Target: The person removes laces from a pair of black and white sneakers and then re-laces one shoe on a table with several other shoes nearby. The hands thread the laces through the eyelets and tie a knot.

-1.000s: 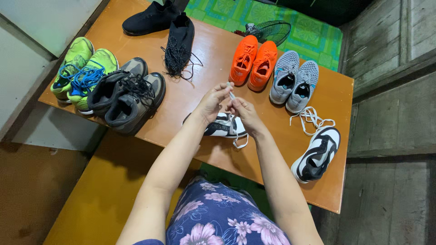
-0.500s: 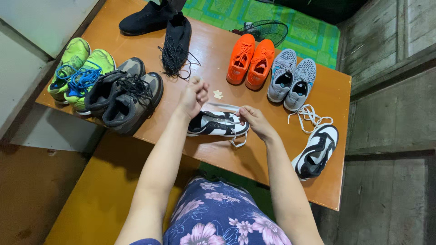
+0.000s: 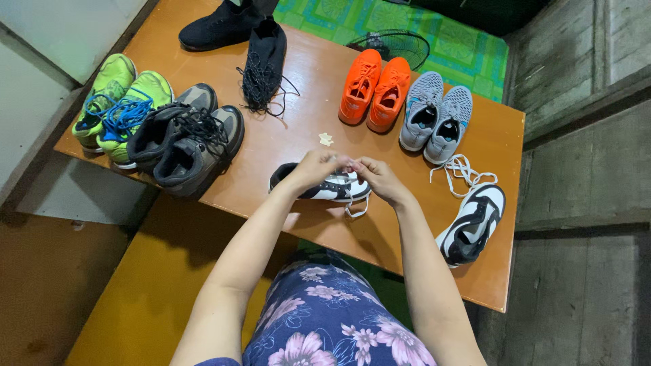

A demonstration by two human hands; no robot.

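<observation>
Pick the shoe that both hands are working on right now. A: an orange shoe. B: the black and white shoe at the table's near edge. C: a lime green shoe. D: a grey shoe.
B: the left hand and right hand meet over the black and white shoe, while the orange pair, green pair and grey pair lie untouched.

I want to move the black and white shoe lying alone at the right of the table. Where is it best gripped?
Probably at the open collar of the shoe, coming from above. It lies sole down and apart from the other pairs, with its opening facing up. Its loose white lace trails toward the grey pair, so gather that first.
</observation>
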